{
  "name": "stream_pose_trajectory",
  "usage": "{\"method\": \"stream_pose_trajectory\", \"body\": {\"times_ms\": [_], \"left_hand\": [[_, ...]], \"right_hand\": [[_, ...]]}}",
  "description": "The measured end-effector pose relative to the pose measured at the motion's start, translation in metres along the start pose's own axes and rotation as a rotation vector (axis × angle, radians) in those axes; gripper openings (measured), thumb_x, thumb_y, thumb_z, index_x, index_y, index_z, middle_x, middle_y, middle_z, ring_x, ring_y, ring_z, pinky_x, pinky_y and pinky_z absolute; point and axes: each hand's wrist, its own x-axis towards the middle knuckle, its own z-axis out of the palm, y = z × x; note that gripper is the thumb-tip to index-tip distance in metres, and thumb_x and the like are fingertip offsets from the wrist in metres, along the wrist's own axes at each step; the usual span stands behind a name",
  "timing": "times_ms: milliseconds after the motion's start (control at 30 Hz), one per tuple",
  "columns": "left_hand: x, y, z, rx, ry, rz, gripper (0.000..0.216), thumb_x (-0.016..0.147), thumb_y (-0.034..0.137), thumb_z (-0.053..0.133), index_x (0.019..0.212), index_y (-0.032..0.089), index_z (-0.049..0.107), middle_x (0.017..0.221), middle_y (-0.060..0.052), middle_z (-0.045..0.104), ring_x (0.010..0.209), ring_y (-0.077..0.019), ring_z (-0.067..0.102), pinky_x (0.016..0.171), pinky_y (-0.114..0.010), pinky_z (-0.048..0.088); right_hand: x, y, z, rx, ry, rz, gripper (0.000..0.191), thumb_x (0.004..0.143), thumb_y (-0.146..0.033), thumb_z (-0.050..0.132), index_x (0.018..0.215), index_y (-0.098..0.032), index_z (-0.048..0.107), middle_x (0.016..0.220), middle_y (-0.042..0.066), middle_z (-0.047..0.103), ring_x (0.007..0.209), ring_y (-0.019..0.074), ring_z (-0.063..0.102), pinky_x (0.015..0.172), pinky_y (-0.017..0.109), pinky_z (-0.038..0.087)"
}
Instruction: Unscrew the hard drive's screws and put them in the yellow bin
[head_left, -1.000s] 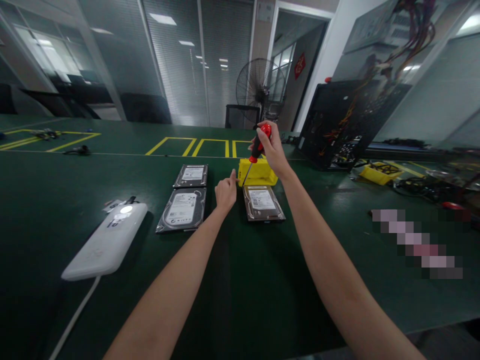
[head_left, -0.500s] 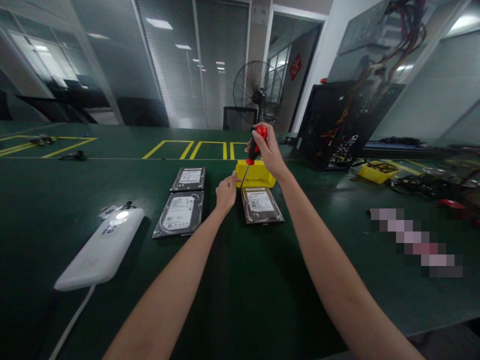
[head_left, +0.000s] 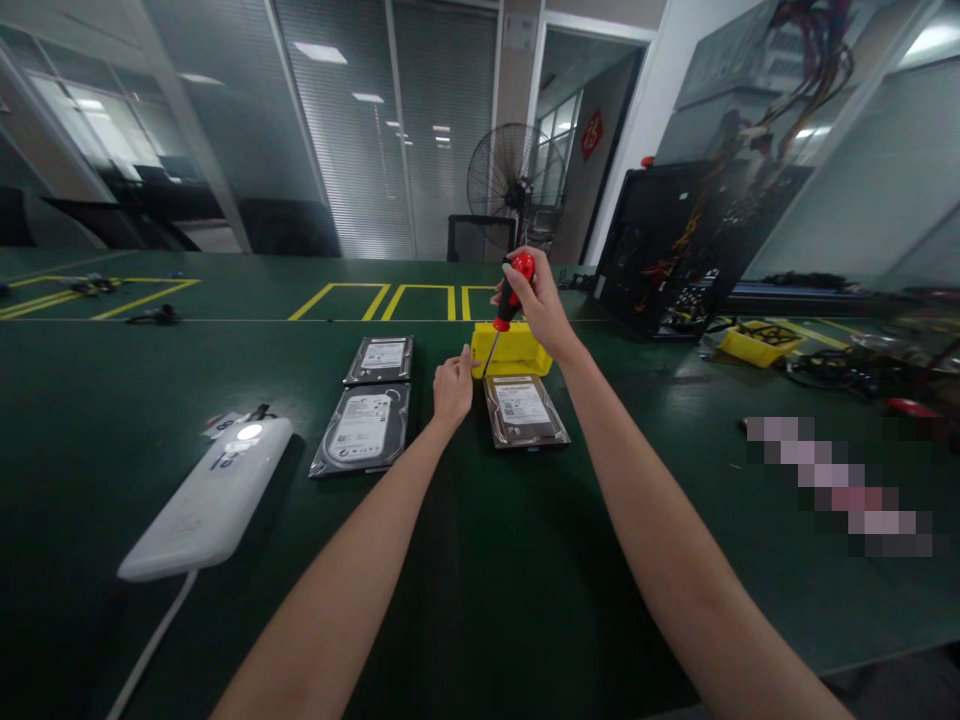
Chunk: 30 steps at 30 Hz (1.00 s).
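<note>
My right hand [head_left: 538, 298] is closed round the red and black handle of a screwdriver [head_left: 511, 292]. Its thin shaft slants down and left, the tip close to the far left corner of a hard drive [head_left: 523, 410] lying label up. Just behind that drive stands a yellow plastic box [head_left: 517, 350]. At the box's left end is my left hand [head_left: 453, 388], fingers curled and thumb and forefinger near each other; what they hold, if anything, is too small to tell. Left of it, two more hard drives lie in a column, the far one [head_left: 382, 358] and the near one [head_left: 366, 428].
A white device with a cable [head_left: 210, 500] lies at the left. An open black computer case [head_left: 667, 250] stands at the back right, near a second yellow box [head_left: 759, 343] and tangled black cables [head_left: 840, 368]. Yellow tape outlines [head_left: 420, 287] mark the green table.
The view has shifted very slightly. Both hands and the screwdriver keep nearly the same place and pose at the yellow box and hard drive.
</note>
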Motion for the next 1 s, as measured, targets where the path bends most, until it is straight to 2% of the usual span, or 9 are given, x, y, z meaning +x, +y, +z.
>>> {"method": "stream_pose_trajectory", "body": {"times_ms": [100,267,367,567,767,900,1000], "left_hand": [[0.001,-0.003,0.001,0.004,0.014,0.007,0.063,0.097,0.050,0.020,0.098,0.014,0.072,0.113,-0.013,0.063,0.108,-0.0267,0.056,0.092,-0.039,0.042],[0.005,-0.009,0.003,0.095,0.005,0.067,0.038,0.095,0.028,0.036,0.099,0.015,0.072,0.107,-0.010,0.065,0.107,-0.0235,0.056,0.094,-0.035,0.042],[0.006,-0.010,0.003,0.109,0.016,0.067,0.030,0.090,0.021,0.043,0.097,0.015,0.072,0.101,-0.010,0.066,0.102,-0.0230,0.057,0.091,-0.034,0.044],[0.004,-0.009,0.000,0.124,0.026,0.052,0.022,0.084,0.019,0.055,0.097,0.014,0.071,0.104,-0.010,0.063,0.096,-0.0219,0.058,0.083,-0.031,0.048],[-0.005,-0.010,-0.005,0.226,0.023,0.057,0.020,0.083,0.025,0.059,0.095,0.016,0.072,0.107,-0.011,0.058,0.111,-0.0270,0.049,0.097,-0.039,0.040],[-0.007,-0.011,-0.006,0.333,-0.090,0.070,0.024,0.086,0.029,0.054,0.101,0.020,0.072,0.110,-0.011,0.058,0.109,-0.0285,0.050,0.095,-0.042,0.041],[-0.007,-0.009,-0.005,0.385,-0.150,0.069,0.027,0.085,0.026,0.053,0.106,0.023,0.070,0.116,-0.010,0.059,0.109,-0.0307,0.051,0.093,-0.043,0.042]], "right_hand": [[0.000,-0.002,0.002,-0.004,0.016,-0.021,0.039,0.082,-0.058,0.051,0.105,-0.028,0.041,0.093,0.002,0.052,0.080,0.0135,0.060,0.081,0.036,0.055],[0.000,-0.002,0.004,-0.025,0.016,-0.040,0.037,0.084,-0.056,0.050,0.105,-0.028,0.039,0.091,0.002,0.053,0.079,0.0146,0.060,0.081,0.038,0.053],[0.000,-0.001,0.003,-0.030,0.024,-0.025,0.039,0.082,-0.057,0.050,0.104,-0.028,0.037,0.091,0.002,0.052,0.078,0.0145,0.058,0.082,0.039,0.053],[0.001,0.000,0.000,-0.050,0.003,-0.026,0.042,0.082,-0.060,0.047,0.108,-0.029,0.036,0.094,0.003,0.050,0.076,0.0143,0.056,0.078,0.037,0.053],[-0.001,0.003,0.000,-0.003,0.024,-0.005,0.044,0.082,-0.060,0.048,0.110,-0.030,0.034,0.088,0.001,0.048,0.073,0.0131,0.055,0.077,0.036,0.053],[-0.003,0.008,0.003,0.040,0.084,0.040,0.046,0.085,-0.062,0.041,0.118,-0.033,0.031,0.091,0.001,0.046,0.072,0.0127,0.054,0.075,0.038,0.054],[-0.003,0.010,0.004,0.042,0.081,0.042,0.047,0.085,-0.061,0.043,0.122,-0.034,0.030,0.099,0.003,0.046,0.074,0.0130,0.055,0.079,0.041,0.054]]}}
